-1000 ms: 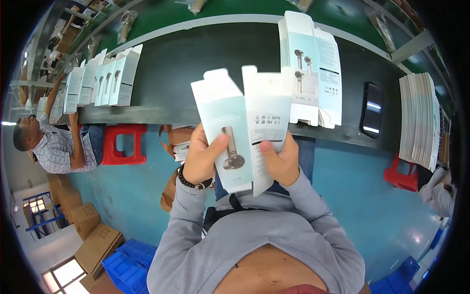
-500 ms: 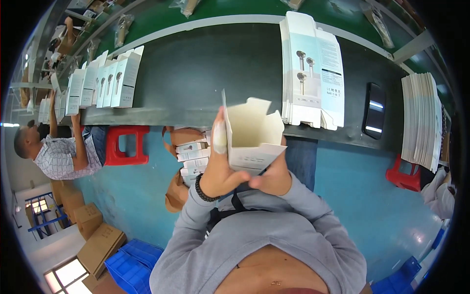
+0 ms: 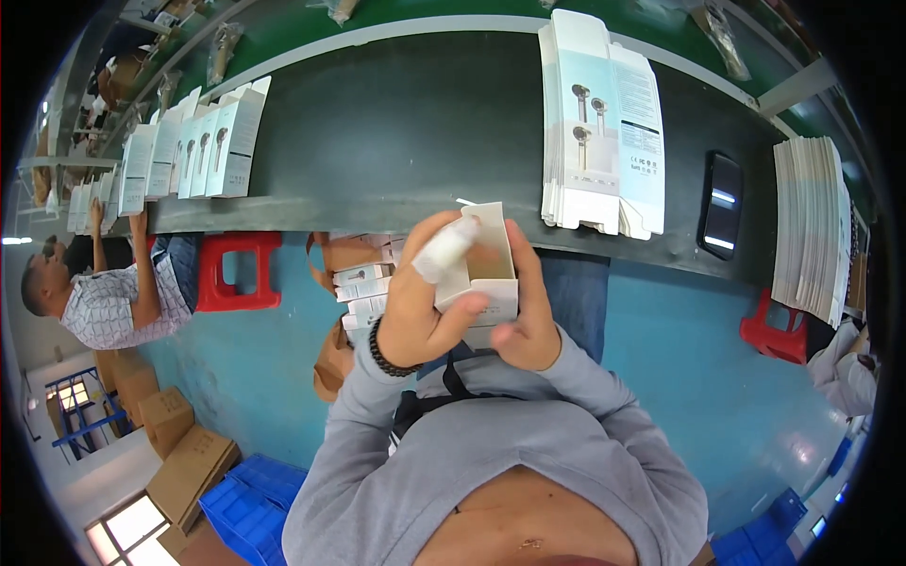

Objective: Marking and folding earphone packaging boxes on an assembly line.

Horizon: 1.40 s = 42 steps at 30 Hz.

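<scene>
I hold a small white carton (image 3: pixel 494 299), open at its top, between my two hands just in front of the table edge. My left hand (image 3: pixel 415 307) is closed on its left side, thumb on the front wall. A finger wrapped in white reaches across the open top, its tip blurred by motion. On the carton's right side my right hand (image 3: pixel 531 316) grips, fingers along the wall and thumb toward the front. Its flaps are partly hidden by my left fingers. A stack of flat printed cartons (image 3: pixel 595 127) lies on the table ahead.
Several standing cartons (image 3: pixel 226 141) line the table's left end. A black phone (image 3: pixel 722 206) and another flat-carton stack (image 3: pixel 810 226) are at right. Boxes fill a brown container (image 3: pixel 330 255) below. A co-worker (image 3: pixel 123 292) sits at far left, near a red stool (image 3: pixel 239 272).
The carton has turned and come slightly lower, its opening now narrower in view. My left fingers have moved from its outer left side over the top. My right fingers now show along its right wall.
</scene>
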Each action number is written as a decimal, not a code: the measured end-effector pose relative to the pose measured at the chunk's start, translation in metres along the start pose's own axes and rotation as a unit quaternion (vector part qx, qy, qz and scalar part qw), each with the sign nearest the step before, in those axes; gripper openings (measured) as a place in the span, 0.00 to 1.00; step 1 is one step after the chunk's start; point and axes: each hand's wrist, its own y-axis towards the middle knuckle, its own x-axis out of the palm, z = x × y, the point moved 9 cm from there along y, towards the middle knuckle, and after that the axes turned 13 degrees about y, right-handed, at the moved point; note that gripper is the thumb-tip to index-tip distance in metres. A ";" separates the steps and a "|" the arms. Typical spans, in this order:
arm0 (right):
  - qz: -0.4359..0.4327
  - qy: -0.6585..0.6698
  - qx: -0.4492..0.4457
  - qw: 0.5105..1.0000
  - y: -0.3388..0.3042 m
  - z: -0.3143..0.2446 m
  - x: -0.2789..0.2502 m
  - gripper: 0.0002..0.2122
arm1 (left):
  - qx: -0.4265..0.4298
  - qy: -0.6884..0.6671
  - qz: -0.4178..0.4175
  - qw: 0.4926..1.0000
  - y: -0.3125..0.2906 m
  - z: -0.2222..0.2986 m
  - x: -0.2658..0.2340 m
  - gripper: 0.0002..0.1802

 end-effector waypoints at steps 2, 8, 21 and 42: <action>0.039 0.068 0.013 0.997 0.008 -0.007 0.002 0.35 | -0.012 -0.159 0.098 0.982 0.002 0.001 -0.001 0.33; 0.121 0.202 -0.022 0.972 0.017 -0.009 -0.012 0.13 | 0.029 -0.188 0.180 0.965 -0.008 0.002 0.004 0.34; 0.066 0.108 0.109 0.986 0.015 0.005 -0.010 0.10 | 0.113 -0.023 0.119 0.986 -0.002 0.023 -0.007 0.61; -0.211 -0.158 -0.087 0.961 0.068 -0.056 0.055 0.36 | -0.055 0.106 0.017 0.993 -0.005 0.004 -0.140 0.46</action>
